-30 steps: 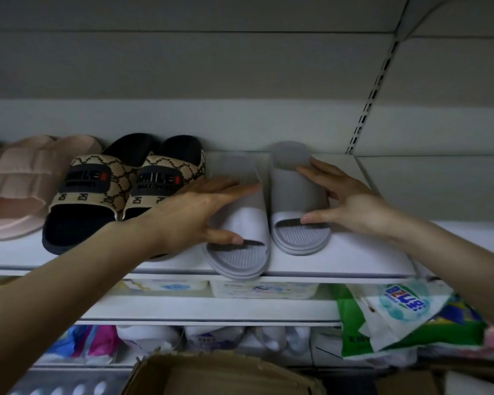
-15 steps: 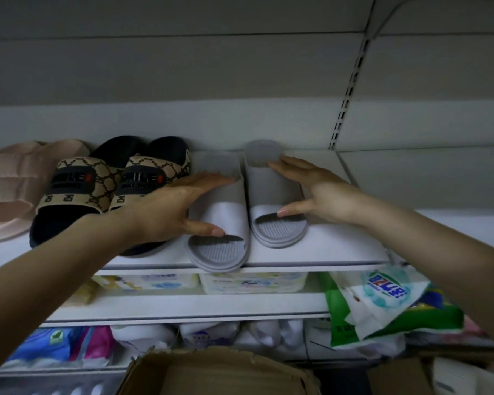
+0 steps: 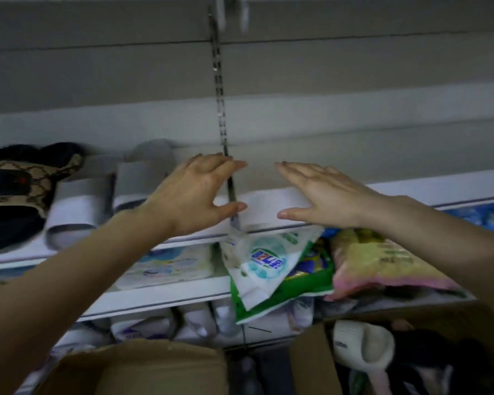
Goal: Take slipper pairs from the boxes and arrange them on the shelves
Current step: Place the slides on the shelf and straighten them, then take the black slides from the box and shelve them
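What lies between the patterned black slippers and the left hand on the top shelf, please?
The grey slipper pair lies side by side between the patterned slippers and the left hand, as the blurred head view shows.

The white top shelf (image 3: 271, 206) carries 2 pairs of slippers on its left part. The patterned black-and-beige pair (image 3: 20, 183) lies furthest left, blurred. Just right of it are the left grey slipper (image 3: 77, 203), close to the near edge, and the right grey slipper (image 3: 139, 178), set farther back. Below, the middle shelf (image 3: 169, 297) holds a white-and-blue pack (image 3: 169, 263), a green-and-white bag (image 3: 265, 263) hanging over its near edge, and a pink-and-yellow bag (image 3: 382, 263) at the right.
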Available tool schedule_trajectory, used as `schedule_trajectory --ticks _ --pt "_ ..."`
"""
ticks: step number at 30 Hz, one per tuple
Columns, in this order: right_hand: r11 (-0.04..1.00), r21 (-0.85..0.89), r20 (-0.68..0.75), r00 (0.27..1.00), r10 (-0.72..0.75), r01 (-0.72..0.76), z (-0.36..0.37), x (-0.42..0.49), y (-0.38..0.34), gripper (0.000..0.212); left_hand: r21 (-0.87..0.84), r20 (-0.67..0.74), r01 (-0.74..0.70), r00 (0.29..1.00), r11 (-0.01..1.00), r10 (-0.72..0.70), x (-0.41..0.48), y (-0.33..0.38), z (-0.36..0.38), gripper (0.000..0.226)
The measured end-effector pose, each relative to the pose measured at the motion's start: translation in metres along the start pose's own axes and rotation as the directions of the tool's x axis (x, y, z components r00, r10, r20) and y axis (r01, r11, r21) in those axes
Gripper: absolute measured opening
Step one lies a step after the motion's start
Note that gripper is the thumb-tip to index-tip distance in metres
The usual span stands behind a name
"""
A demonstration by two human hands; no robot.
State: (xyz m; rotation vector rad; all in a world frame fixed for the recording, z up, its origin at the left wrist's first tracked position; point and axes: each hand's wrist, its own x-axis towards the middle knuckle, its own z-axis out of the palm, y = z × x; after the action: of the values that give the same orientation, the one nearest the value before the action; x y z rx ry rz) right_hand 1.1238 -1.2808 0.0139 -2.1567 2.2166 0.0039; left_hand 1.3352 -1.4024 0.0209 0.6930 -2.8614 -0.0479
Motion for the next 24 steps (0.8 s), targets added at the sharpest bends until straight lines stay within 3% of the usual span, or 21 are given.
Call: schedule_trajectory --ticks 7,12,18,24 --pt "0.991 -0.063 0.121 0.985 0.125 -0.118 0.01 -0.163 0.165 0.094 0.038 0.101 0.018 0.995 0.999 -0.021 0.052 0.201 0.078 0.083" --pt "0.991 -0.066 0.219 0.968 0.125 -0.113 0.041 -0.255 0.249 0.089 0.047 0.193 0.067 0.978 0.997 -0.075 0.06 0.304 0.132 0.08" --pt "0.986 0.032 0.308 0.94 0.146 -0.163 0.102 -0.325 0.304 0.093 -0.017 0.301 0.166 0.941 0.986 -0.153 0.053 0.361 0.192 0.077" --pt "0.949 0.146 0.42 0.886 0.196 -0.279 0.194 -0.36 0.313 0.085 -0.049 0.432 0.267 0.875 0.962 -0.221 0.024 0.377 0.261 0.073"
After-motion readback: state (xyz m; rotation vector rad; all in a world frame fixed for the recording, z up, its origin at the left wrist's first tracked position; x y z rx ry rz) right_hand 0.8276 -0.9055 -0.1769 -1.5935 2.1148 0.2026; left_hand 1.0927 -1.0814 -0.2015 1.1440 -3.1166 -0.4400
